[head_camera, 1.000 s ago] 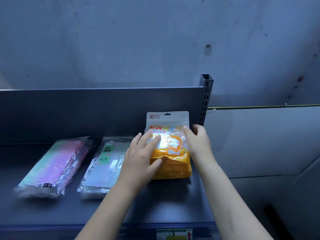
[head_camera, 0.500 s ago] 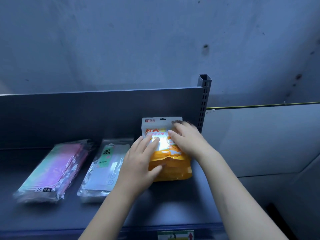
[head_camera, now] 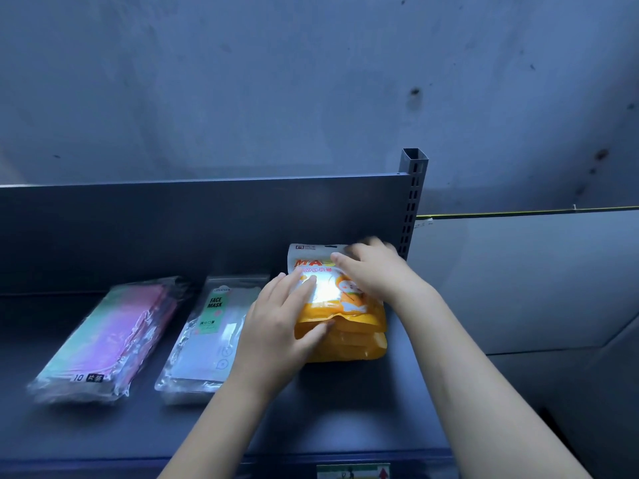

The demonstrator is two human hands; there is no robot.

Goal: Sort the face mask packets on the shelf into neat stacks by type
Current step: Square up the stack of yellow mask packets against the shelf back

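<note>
As the head view shows, the orange packet stack point(head_camera: 349, 335) lies at the right end of the shelf point(head_camera: 345, 416), beside the clear FACE MASK packets point(head_camera: 204, 340) and the pink packets point(head_camera: 110, 335). The left hand point(head_camera: 276, 328) rests on it, fingers spread flat, thumb at the front edge. The right hand point(head_camera: 375, 273) covers the far corner; fingertips blurred, grip indeterminate. Recommend light, even pressure to square the edges; glossy packets likely slide

orange packets point(head_camera: 342, 326): glossy plastic | shelf point(head_camera: 345, 420): matt, probably metal
</note>
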